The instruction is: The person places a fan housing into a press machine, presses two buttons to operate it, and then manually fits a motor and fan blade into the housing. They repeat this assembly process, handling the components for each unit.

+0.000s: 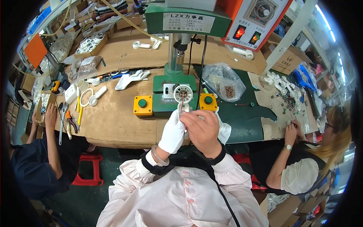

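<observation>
Over the green press base (pixel 166 108), the gloved left hand (pixel 172 130) wraps its grip round the white fan housing (pixel 177 94) and the right hand (pixel 203 128) pinches a red wire (pixel 182 106), the coppery centre part (pixel 183 94) apparently seated, the wire seemingly not yet tucked away.

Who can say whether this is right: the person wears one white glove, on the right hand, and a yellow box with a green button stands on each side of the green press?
Not quite: the head view shows the white glove on the left hand; the right hand is bare. A yellow box with a green button does stand on each side of the green press.
</observation>
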`<state>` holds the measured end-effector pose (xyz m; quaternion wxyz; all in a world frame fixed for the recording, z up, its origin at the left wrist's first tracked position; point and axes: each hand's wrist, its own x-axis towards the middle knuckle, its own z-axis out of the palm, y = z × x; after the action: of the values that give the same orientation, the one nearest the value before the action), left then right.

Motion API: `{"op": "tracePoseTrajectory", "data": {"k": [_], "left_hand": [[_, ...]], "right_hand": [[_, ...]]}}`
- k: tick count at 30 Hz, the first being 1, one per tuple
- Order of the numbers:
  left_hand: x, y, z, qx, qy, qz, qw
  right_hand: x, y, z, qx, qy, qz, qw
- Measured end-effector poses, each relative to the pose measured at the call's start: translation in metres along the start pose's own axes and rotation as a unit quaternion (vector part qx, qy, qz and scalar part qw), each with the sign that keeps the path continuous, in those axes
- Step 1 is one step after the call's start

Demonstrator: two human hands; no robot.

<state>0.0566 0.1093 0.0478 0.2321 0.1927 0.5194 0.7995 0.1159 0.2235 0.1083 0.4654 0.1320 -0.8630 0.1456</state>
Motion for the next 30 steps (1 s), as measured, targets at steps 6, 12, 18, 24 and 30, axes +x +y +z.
{"op": "tracePoseTrajectory", "data": {"k": [6,12,18,24,30], "left_hand": [[0.001,-0.005,-0.003,0.121,0.018,0.036,0.992],[0.004,-0.006,-0.003,0.117,0.03,0.034,0.992],[0.008,-0.005,-0.005,0.148,0.037,0.031,0.988],[0.02,0.032,-0.038,0.324,0.004,0.068,0.944],[0.115,0.114,-0.12,0.598,0.004,0.169,0.783]], "right_hand": [[-0.002,0.003,0.001,-0.015,-0.011,0.006,1.0],[-0.004,0.007,0.007,-0.015,-0.018,0.008,1.0],[-0.007,0.011,0.008,-0.009,-0.038,0.013,0.999],[-0.022,0.02,-0.008,-0.001,-0.037,0.054,0.998],[-0.089,0.063,-0.041,-0.081,-0.061,0.155,0.983]]}}
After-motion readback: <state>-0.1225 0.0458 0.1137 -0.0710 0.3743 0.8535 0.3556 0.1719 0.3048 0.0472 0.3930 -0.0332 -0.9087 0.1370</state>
